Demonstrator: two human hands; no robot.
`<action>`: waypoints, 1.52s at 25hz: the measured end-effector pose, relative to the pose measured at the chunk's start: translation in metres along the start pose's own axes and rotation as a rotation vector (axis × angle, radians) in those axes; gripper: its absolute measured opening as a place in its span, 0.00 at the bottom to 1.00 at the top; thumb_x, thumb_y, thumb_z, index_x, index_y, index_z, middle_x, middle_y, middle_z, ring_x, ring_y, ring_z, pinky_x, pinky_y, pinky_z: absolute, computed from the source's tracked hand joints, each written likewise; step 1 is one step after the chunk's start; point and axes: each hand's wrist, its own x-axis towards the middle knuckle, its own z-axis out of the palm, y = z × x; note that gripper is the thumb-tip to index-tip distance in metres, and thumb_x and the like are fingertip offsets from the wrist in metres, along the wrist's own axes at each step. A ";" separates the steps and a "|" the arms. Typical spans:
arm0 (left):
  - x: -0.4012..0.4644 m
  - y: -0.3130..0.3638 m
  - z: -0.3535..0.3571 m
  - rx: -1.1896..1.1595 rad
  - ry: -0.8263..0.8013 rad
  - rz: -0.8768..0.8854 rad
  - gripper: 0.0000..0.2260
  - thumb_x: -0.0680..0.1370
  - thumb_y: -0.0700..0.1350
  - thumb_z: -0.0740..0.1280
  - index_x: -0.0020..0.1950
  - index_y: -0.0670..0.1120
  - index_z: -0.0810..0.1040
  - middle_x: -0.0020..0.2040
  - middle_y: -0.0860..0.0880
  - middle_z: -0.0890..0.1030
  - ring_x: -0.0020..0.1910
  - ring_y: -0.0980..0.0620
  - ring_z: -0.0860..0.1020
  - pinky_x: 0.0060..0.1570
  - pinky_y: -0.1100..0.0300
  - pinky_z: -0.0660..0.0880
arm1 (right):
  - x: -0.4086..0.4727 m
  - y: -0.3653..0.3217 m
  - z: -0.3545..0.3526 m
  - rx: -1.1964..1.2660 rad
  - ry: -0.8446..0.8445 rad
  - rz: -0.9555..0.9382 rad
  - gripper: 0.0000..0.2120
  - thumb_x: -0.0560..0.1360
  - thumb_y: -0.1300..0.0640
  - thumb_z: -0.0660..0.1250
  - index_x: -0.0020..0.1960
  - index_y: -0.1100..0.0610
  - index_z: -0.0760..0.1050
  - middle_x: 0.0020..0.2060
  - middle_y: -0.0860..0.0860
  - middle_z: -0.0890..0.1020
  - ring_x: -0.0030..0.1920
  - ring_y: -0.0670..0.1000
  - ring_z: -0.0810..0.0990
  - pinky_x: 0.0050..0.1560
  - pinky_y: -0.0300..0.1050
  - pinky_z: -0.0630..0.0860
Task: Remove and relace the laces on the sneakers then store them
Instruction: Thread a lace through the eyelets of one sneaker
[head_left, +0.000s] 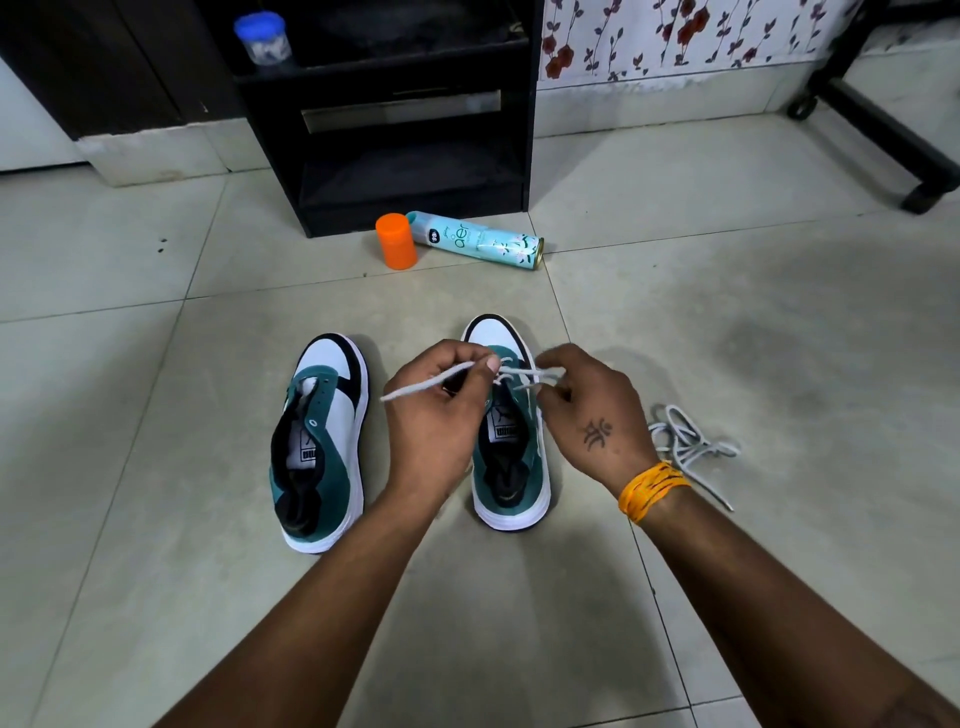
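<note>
Two white, teal and black sneakers stand side by side on the tiled floor, toes pointing away from me. The left sneaker (324, 441) has no lace in its eyelets. Over the right sneaker (511, 452) both hands work a white lace (431, 384) threaded near the toe. My left hand (436, 415) pinches one end of that lace, which trails out to the left. My right hand (587, 415) pinches the other end just right of the shoe's front eyelets. A second loose white lace (685, 441) lies in a heap on the floor right of my right wrist.
An orange cap (397, 241) and a light blue spray can (478, 240) lie on the floor in front of a black shelf unit (410, 119). A blue-lidded jar (261, 39) stands on its upper shelf. A black furniture leg (883, 130) crosses the far right.
</note>
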 end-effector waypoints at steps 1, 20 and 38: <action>-0.001 0.000 0.001 -0.004 -0.009 -0.007 0.04 0.79 0.38 0.73 0.45 0.46 0.85 0.40 0.50 0.86 0.40 0.52 0.83 0.45 0.44 0.82 | -0.001 -0.008 -0.001 0.050 -0.016 -0.074 0.08 0.77 0.56 0.69 0.56 0.49 0.79 0.31 0.43 0.77 0.36 0.46 0.78 0.41 0.44 0.75; 0.004 -0.008 -0.008 0.063 -0.023 -0.044 0.04 0.78 0.39 0.74 0.46 0.47 0.86 0.38 0.52 0.86 0.38 0.51 0.84 0.45 0.42 0.83 | 0.003 -0.004 0.012 -0.022 0.120 -0.132 0.03 0.79 0.53 0.67 0.50 0.51 0.80 0.35 0.48 0.82 0.37 0.55 0.79 0.37 0.50 0.75; 0.002 -0.024 -0.007 0.243 -0.064 -0.034 0.06 0.75 0.40 0.77 0.49 0.48 0.86 0.40 0.56 0.86 0.39 0.61 0.83 0.45 0.64 0.80 | -0.001 -0.003 0.023 0.067 0.089 -0.153 0.01 0.77 0.57 0.68 0.47 0.52 0.78 0.43 0.46 0.82 0.39 0.48 0.79 0.44 0.52 0.78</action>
